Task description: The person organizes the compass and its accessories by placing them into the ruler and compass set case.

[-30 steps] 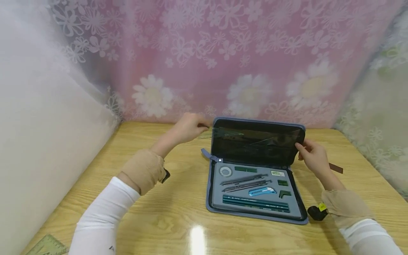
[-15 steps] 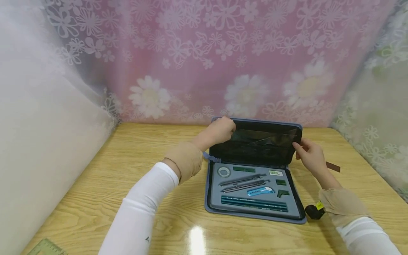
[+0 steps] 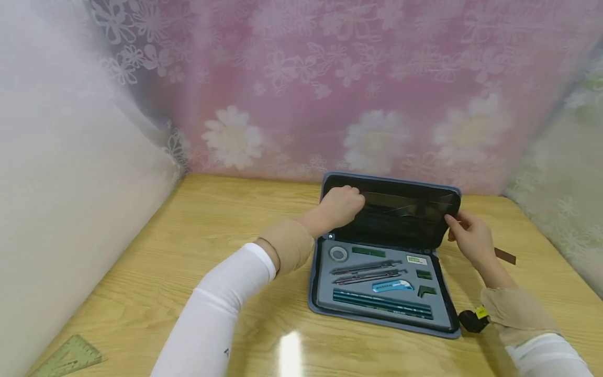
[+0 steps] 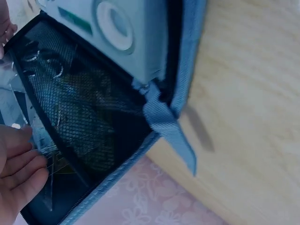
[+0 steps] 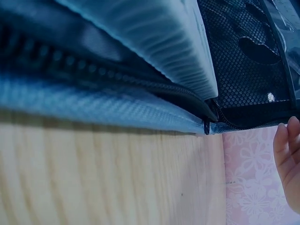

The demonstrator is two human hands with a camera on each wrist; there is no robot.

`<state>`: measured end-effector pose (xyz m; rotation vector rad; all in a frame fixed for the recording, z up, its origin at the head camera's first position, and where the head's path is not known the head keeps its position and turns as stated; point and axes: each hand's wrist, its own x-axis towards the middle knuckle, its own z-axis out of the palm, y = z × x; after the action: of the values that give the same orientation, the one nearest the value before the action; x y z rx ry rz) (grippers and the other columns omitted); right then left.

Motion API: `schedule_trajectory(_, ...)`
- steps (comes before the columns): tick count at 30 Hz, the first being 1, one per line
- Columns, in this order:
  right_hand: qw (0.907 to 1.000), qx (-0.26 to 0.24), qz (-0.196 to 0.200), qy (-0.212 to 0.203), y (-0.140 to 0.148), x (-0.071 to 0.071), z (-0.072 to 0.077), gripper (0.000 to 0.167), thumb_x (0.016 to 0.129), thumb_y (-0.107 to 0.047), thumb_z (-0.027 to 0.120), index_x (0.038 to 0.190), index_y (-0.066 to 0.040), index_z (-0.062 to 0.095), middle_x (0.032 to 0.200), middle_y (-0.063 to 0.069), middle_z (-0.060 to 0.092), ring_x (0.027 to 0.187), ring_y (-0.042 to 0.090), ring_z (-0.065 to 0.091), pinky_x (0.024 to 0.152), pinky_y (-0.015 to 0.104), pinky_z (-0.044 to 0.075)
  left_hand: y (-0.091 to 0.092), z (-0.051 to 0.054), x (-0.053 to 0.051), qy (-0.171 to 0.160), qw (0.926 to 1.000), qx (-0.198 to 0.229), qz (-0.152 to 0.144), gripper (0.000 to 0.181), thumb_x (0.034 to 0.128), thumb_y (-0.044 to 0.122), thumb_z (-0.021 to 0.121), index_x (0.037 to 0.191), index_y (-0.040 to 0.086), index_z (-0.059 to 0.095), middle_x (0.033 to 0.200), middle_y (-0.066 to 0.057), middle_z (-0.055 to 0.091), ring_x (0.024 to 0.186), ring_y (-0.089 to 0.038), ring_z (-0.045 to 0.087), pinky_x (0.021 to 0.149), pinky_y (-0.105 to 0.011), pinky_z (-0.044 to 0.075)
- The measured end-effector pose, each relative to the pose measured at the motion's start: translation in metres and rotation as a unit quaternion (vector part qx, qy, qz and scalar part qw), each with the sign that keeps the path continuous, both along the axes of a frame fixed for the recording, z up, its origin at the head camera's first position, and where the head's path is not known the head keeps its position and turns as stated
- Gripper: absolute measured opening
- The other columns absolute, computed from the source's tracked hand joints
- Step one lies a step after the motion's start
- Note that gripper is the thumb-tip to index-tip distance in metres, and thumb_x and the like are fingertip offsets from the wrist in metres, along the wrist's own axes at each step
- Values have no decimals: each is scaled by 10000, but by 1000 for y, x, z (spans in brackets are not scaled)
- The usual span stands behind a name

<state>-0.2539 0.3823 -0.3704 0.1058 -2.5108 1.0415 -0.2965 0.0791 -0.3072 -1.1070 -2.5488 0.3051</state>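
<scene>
A blue zip case (image 3: 383, 323) lies unfolded with its black-lined lid (image 3: 391, 233) raised. Its grey tray holds pencils (image 3: 381, 303), two compasses (image 3: 369, 275), a light-blue utility knife (image 3: 392, 286), a white ring (image 3: 338, 254), an eraser (image 3: 416, 260) and small green pieces. My left hand (image 3: 341, 205) is at the lid's upper left, its fingers pinching a clear plastic set square (image 4: 50, 187) at the mesh pocket (image 4: 79, 98); its thumb is hidden. With thumb and fingers, my right hand (image 3: 472, 238) grips the lid's right edge.
A clear yellowish set square (image 3: 75, 356) lies at the table's near left. A brown strip (image 3: 505, 255) sits behind the right forearm. The case's fabric tab (image 4: 168, 122) sticks out at its left hinge. Flowered curtain (image 3: 282, 94) hangs behind the wooden table (image 3: 226, 220).
My left hand has moved right and slightly down, from beside the lid to in front of its left part, carrying the clear set square. The right hand keeps its hold on the lid.
</scene>
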Motion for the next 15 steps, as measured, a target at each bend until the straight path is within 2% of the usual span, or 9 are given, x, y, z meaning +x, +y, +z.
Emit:
schedule_trajectory(4,9998,-50,-201,-65,10,9,-1,304,970,-275,481,939,17,562,575,40,536,535,51,519,447,231,361,4,-4,4,-17,9997,141,-209,161,946,158,519,1006,122,664,928,-27,619,805,-158,579,654,-247,491)
schedule_trajectory(8,9997,-90,-223,-64,15,10,-3,304,966,-284,488,914,6,559,568,31,543,535,43,519,442,244,350,-6,-4,6,-49,9997,205,-89,183,944,239,544,1012,128,672,945,-20,617,835,-161,581,694,-252,490)
schedule_trajectory(12,9997,-118,-204,-86,16,10,-4,301,965,-286,491,922,5,556,560,2,531,530,35,510,444,247,353,-32,-6,8,-474,9968,636,37,168,914,211,595,961,68,671,905,-65,621,835,-205,599,719,-297,489)
schedule_trajectory(15,9996,-147,-201,-100,15,10,-4,297,964,-287,492,934,2,553,552,-17,525,527,29,509,445,244,355,-64,-14,13,-881,9911,976,192,123,879,139,633,897,18,648,838,-100,609,790,-236,606,694,-320,494)
